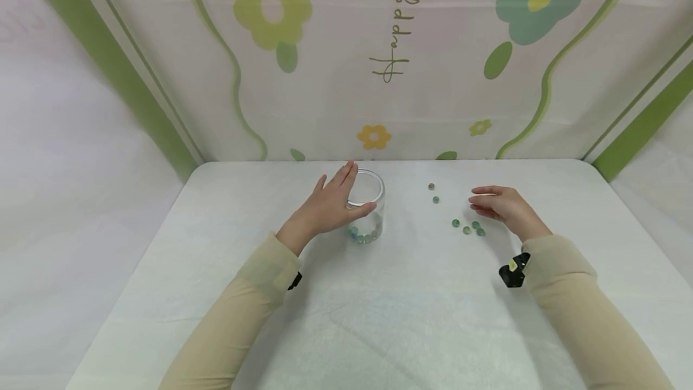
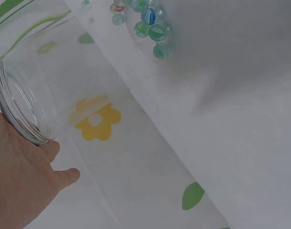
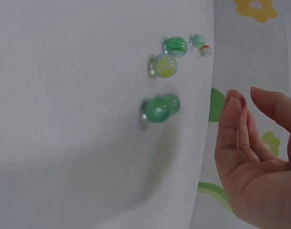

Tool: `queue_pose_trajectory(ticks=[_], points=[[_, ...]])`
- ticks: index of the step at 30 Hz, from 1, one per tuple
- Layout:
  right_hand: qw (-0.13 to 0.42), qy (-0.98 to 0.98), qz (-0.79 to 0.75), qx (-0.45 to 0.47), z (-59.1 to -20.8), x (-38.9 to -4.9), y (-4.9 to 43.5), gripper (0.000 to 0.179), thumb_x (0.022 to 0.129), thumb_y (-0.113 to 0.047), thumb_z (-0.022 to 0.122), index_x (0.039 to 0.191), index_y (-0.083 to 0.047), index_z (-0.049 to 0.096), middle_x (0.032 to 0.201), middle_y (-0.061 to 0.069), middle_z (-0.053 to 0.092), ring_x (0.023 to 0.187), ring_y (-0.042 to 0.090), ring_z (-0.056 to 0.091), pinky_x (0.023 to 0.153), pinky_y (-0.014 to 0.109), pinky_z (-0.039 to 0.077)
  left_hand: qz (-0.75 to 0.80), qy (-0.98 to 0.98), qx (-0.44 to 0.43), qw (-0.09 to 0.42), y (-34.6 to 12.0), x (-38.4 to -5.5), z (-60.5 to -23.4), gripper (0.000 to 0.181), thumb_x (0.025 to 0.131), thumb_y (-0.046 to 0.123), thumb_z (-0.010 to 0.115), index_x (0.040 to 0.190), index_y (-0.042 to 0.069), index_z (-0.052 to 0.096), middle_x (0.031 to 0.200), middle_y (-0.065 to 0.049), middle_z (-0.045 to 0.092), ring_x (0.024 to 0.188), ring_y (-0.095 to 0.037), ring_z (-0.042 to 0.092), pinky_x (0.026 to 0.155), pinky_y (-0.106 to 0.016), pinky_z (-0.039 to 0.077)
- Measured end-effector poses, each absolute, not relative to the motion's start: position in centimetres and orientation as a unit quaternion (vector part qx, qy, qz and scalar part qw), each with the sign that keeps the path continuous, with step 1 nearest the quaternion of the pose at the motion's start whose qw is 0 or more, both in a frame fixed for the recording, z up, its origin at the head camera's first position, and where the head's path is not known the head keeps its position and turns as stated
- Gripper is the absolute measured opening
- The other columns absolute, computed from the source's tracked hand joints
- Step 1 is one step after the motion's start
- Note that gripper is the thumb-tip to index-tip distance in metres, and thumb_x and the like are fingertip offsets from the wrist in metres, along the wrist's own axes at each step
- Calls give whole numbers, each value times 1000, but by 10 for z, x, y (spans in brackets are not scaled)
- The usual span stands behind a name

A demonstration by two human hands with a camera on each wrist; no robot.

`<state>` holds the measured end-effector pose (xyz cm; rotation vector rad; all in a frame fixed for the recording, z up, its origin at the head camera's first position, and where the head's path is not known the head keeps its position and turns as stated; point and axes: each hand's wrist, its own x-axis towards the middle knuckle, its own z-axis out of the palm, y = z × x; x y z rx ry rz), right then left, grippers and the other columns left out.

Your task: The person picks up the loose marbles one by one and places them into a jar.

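A clear glass jar point(image 1: 381, 214) stands upright on the white table, with several glass marbles point(image 1: 368, 238) at its bottom. My left hand point(image 1: 334, 204) rests against the jar's left side near the rim, fingers straight and thumb spread in front. The left wrist view shows a blue-striped marble point(image 2: 149, 16) among green ones inside. To the right, my right hand point(image 1: 500, 203) hovers over the table, its fingers slightly bent and thumb apart from them, with nothing held. Beside and below it lies a loose group of marbles, including a yellow-green marble point(image 3: 165, 66) and a green marble point(image 3: 157, 110).
Two more marbles lie farther back between the jar and the right hand, a brownish marble point(image 1: 431, 186) and a green marble point(image 1: 435, 200). A flower-printed cloth wall point(image 1: 325, 101) rises at the table's back edge. White cloth point(image 1: 70, 197) hangs at the left side.
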<state>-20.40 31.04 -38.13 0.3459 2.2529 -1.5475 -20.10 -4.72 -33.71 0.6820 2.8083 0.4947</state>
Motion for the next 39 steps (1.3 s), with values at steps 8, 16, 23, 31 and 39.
queue_pose_trajectory(ticks=[8, 16, 23, 31, 39], points=[[215, 831, -501, 112, -394, -194, 326, 64, 94, -27, 59, 143, 6, 34, 81, -25, 60, 75, -10, 59, 73, 12, 50, 165, 954, 228, 106, -47, -201, -337, 92, 92, 64, 40, 154, 9, 0, 163, -3, -1, 151, -17, 6, 122, -50, 2], [222, 835, -491, 106, -404, -188, 334, 62, 94, -26, 59, 141, 9, 36, 79, -23, 59, 74, -8, 58, 71, 14, 51, 176, 952, 227, 108, -49, -201, -338, 87, 95, 63, 35, 154, 9, 1, 163, -2, -3, 151, -16, 4, 122, -49, 1], [228, 827, -503, 106, -410, -186, 332, 61, 93, -19, 60, 140, 12, 35, 77, -21, 60, 71, -5, 58, 70, 15, 53, 188, 946, 238, 112, -49, -203, -339, 88, 95, 62, 37, 154, 8, 1, 163, -4, -3, 151, -16, 3, 123, -45, 1], [232, 839, -482, 101, -410, -183, 331, 65, 91, -19, 63, 141, 10, 34, 82, -19, 60, 73, -6, 58, 70, 16, 52, 198, 942, 241, 127, -51, -203, -336, 89, 95, 62, 38, 154, 8, -2, 163, -4, -6, 151, -16, 0, 123, -42, -1], [240, 853, -454, 92, -408, -182, 333, 68, 87, -21, 69, 140, 8, 37, 85, -15, 63, 76, -2, 58, 70, 20, 50, 194, 940, 242, 139, -52, -203, -334, 90, 94, 63, 38, 154, 9, -3, 163, -2, -7, 151, -15, -1, 123, -41, -3]])
